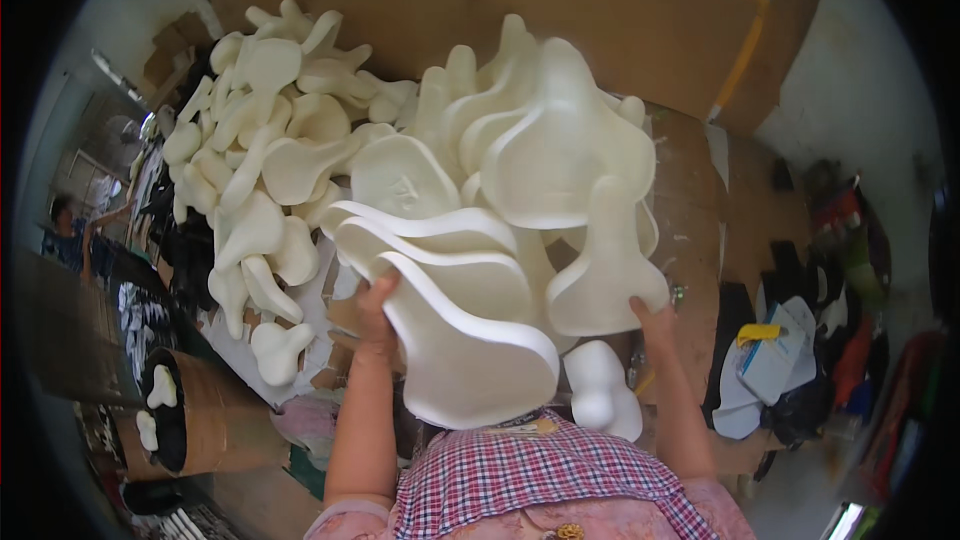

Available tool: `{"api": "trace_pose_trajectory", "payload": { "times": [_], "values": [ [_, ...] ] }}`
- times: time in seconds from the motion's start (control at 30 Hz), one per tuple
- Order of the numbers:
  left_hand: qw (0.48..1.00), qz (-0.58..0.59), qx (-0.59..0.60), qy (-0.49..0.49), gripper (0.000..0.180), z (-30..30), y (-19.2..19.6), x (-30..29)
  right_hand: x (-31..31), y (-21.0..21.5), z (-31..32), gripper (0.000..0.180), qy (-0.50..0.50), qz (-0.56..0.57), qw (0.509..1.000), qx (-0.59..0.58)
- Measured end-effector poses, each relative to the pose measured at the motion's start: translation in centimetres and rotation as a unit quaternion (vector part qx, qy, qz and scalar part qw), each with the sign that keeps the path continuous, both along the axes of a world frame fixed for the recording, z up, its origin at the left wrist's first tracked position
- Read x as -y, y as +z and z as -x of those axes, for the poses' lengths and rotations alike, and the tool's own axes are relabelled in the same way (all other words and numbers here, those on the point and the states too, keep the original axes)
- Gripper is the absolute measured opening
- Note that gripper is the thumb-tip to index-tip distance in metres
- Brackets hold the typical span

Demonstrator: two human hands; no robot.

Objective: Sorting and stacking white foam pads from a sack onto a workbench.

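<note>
My left hand [376, 310] is closed around the edge of a white foam saddle pad [475, 360], which leans toward me with its hollow side showing. Two similar foam pads [480, 285] lie overlapped just behind it. On the right, my right hand [655, 322] grips the lower corner of another saddle pad [605, 285], whose narrow nose points away from me. Its thumb shows at the rim; the other fingers are hidden. Between my forearms sits a small rounded foam piece [597, 395], close to my checked apron [540, 465].
A heap of cream foam saddle pads [270, 130] covers the table's left side. Larger pads [555, 140] stand stacked at the back, before a cardboard wall [480, 0]. A cardboard drum [215, 415] is at lower left. Papers with a yellow item [760, 333] lie on the right.
</note>
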State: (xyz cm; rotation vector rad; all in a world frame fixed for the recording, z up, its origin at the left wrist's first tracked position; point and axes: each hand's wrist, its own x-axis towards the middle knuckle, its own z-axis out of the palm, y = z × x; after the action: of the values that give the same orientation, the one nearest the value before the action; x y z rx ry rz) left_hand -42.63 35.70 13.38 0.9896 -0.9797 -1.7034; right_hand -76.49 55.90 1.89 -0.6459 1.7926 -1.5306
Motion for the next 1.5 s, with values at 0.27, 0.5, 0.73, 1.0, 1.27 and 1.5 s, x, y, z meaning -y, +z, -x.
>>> {"api": "trace_pose_trajectory", "payload": {
  "times": [0.27,0.5,0.73,1.0,1.27,1.5],
  "values": [
    [0.996,0.039,0.08,0.012,0.061,1.2,1.8,-2.6,-2.9,9.8,2.5,0.055,0.317,-0.441,0.801,-0.251],
    [0.959,0.149,0.126,0.205,0.045,0.0,-1.0,-3.8,-10.4,9.6,-6.3,0.085,0.397,-0.116,0.801,-0.433],
    [0.929,0.225,0.181,0.232,0.025,0.1,0.0,-4.8,-9.2,7.4,-3.7,0.065,0.288,-0.12,0.93,-0.196],
    [0.91,0.229,0.285,0.197,0.015,0.3,1.2,-4.6,-2.6,4.4,-2.6,0.033,0.313,-0.21,0.884,-0.276],
    [0.933,0.218,0.235,0.164,0.031,-1.5,-0.6,-7.6,-5.3,-1.2,1.5,0.043,0.106,-0.191,0.845,-0.488],
    [0.969,0.128,0.211,0.002,0.066,-4.6,-0.4,-7.5,-3.7,-2.4,0.0,0.08,0.101,-0.187,0.832,-0.512]
  ]
}}
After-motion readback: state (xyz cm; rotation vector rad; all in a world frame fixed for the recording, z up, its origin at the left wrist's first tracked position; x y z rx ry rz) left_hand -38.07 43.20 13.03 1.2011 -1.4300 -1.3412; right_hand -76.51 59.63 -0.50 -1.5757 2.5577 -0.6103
